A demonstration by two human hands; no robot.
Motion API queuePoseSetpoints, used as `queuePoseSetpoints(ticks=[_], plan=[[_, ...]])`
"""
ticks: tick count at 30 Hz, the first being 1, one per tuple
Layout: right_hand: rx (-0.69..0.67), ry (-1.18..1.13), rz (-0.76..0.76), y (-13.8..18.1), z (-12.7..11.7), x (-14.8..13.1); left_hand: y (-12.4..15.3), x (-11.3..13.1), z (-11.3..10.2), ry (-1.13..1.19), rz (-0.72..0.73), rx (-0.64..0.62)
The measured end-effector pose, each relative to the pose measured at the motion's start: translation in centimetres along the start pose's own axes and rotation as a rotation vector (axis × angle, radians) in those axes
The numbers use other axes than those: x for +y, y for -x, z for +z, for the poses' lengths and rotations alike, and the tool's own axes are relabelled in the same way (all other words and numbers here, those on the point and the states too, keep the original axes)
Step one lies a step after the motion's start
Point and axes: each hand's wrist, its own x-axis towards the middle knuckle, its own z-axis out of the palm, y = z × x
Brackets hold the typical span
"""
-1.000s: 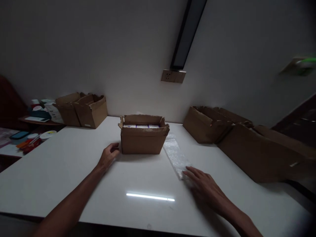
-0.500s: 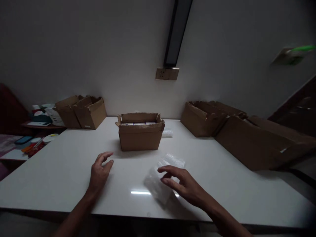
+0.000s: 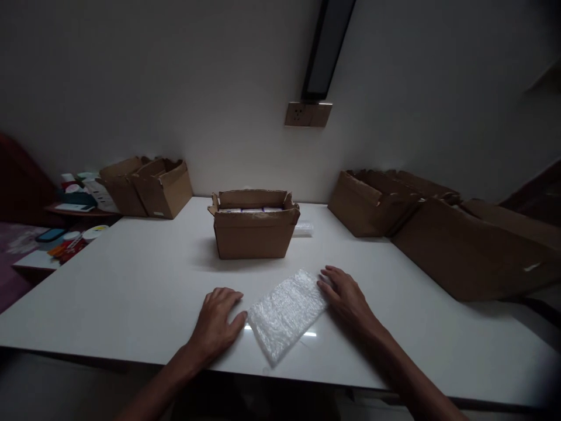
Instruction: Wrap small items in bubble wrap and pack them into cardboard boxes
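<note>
- Bubble wrap (image 3: 287,313) is lying flat on the white table (image 3: 131,280), near the front edge, between the two hands. The sheet is sitting at a slant, its far end pointing right and its near corner pointing toward the person.
- Left hand (image 3: 217,321) is resting palm down on the table just beside the sheet's left edge. Its fingers (image 3: 225,295) are lying loose and stretched out, gripping nothing. I cannot tell whether the thumb is touching the wrap.
- Right hand (image 3: 346,295) is resting palm down at the sheet's far right corner. Its fingers are spread and released, with the tips touching the edge of the wrap.
- An open cardboard box (image 3: 254,234) is standing behind the sheet, well apart from both hands, mid-table. Small white packs (image 3: 252,209) are showing in a row at its top.
- A bit of clear plastic (image 3: 304,228) is peeking out just behind the box's right side.
- Two open cartons (image 3: 149,187) are sitting at the far left corner against the wall.
- Larger cartons (image 3: 460,245) are lying along the right side of the table.
- A wall socket (image 3: 308,114) is showing above the middle box.
- The light is running dim, so small clutter on the low shelf (image 3: 74,207) at far left is staying too dark to name.
</note>
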Motion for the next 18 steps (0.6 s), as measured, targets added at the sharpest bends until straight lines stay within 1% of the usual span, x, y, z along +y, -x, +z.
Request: queuePoseSetpoints(ticks=[2, 5, 8, 10, 12, 14, 16, 18], plan=[[0.007, 0.054, -0.001, 0.0, 0.6, 0.0, -0.2, 1.0, 0.8, -0.072, 0.027, -0.034], [-0.014, 0.049, -0.035, 0.3, 1.0, -0.9, -0.5, 2.3, 1.9, -0.147, 0.056, -0.088], [-0.030, 0.004, -0.052, 0.6, 0.9, -1.5, -0.7, 3.2, 2.7, -0.168, 0.042, -0.129], [-0.019, -0.028, -0.051, 0.9, 0.7, -1.7, -1.1, 3.4, 2.9, -0.149, 0.024, -0.147], [-0.018, -0.067, -0.051, 1.3, 0.4, -1.8, -1.6, 3.0, 2.5, -0.119, 0.006, -0.154], [-0.039, -0.105, -0.053, 1.7, 0.2, -1.9, -2.4, 2.1, 1.7, -0.108, -0.017, -0.142], [-0.052, -0.120, -0.055, 2.1, 0.0, -2.1, -3.0, 0.9, 0.6, -0.137, -0.044, -0.096], [-0.031, -0.112, -0.060, 2.3, 0.1, -2.5, -3.3, -0.2, -0.2, -0.199, -0.058, -0.033]])
